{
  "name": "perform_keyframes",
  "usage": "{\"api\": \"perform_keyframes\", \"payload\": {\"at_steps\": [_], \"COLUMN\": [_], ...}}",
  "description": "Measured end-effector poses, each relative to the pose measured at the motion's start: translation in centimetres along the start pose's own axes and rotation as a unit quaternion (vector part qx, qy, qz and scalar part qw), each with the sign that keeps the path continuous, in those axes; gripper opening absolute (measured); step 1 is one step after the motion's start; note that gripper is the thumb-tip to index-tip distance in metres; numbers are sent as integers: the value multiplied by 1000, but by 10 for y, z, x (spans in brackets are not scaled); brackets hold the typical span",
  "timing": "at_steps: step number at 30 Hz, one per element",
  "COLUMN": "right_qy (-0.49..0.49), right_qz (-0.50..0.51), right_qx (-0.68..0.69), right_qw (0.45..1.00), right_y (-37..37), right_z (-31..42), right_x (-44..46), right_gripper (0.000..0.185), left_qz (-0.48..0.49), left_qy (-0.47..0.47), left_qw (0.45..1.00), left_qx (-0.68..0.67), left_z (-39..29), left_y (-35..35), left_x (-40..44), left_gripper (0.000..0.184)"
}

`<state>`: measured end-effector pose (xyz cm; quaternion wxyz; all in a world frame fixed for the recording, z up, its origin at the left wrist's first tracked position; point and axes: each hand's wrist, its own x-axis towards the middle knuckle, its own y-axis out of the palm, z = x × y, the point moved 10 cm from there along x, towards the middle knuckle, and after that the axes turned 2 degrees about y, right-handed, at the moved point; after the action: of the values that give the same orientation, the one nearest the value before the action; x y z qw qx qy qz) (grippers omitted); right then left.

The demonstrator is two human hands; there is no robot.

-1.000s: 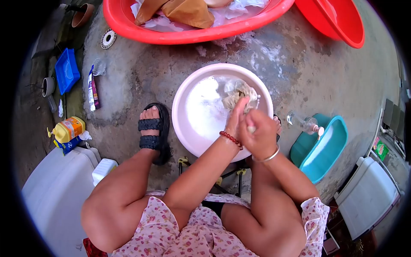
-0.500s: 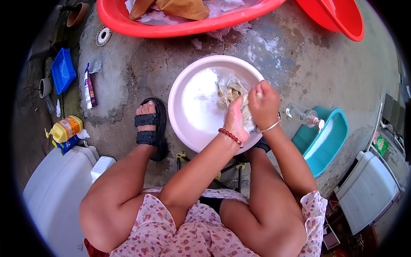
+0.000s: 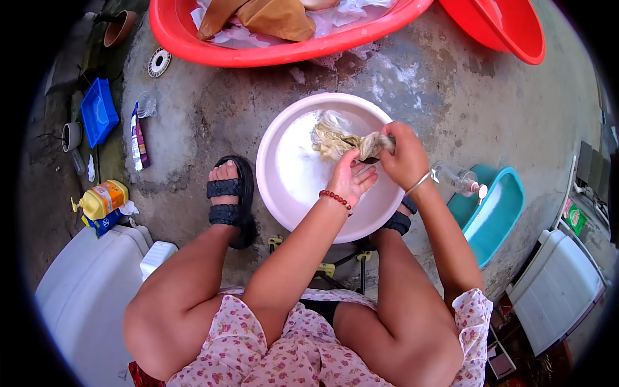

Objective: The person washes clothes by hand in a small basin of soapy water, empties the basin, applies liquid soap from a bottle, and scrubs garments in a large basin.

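A wet, beige, see-through piece of cloth (image 3: 335, 138) hangs bunched and twisted over a pale pink basin (image 3: 276, 193) with suds in it. My right hand (image 3: 405, 155), with a silver bangle at its wrist, is closed around the twisted right end of the cloth. Palm up, my left hand (image 3: 353, 178) lies just below the cloth, its fingers apart and its thumb tip against the fabric's lower edge. A red bead bracelet (image 3: 335, 198) circles my left wrist.
A large red tub (image 3: 258, 57) with soaking clothes stands ahead, beside another red basin (image 3: 525, 39). To the right are a clear pump bottle (image 3: 454, 177) and a teal basin (image 3: 509, 206). A yellow bottle (image 3: 97, 198) and a blue tray (image 3: 98, 113) are left.
Both hands had the cloth bunched between them. Now my left hand has opened and moved slightly left, while the cloth stretches out leftward from my right hand.
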<state>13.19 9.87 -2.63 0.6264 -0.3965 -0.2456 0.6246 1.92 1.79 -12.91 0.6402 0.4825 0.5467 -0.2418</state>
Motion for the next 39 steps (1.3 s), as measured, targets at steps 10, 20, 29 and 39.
{"api": "perform_keyframes", "payload": {"at_steps": [10, 20, 29, 39], "right_qy": [-63, -49, -52, 364], "right_qz": [-97, -154, -142, 196], "right_qx": [138, 130, 101, 371], "right_qw": [984, 978, 983, 832], "right_y": [-24, -41, -33, 38], "right_z": [54, 51, 66, -41], "right_x": [-12, -19, -24, -27], "right_gripper": [27, 18, 13, 27], "left_qz": [16, 107, 322, 131], "left_qy": [99, -21, -51, 120], "left_qw": [989, 980, 924, 984], "left_qx": [-106, -165, -199, 4], "left_z": [-9, 15, 2, -42], "left_y": [28, 55, 68, 41], "left_x": [-21, -36, -40, -21], "left_gripper": [24, 28, 24, 37]}}
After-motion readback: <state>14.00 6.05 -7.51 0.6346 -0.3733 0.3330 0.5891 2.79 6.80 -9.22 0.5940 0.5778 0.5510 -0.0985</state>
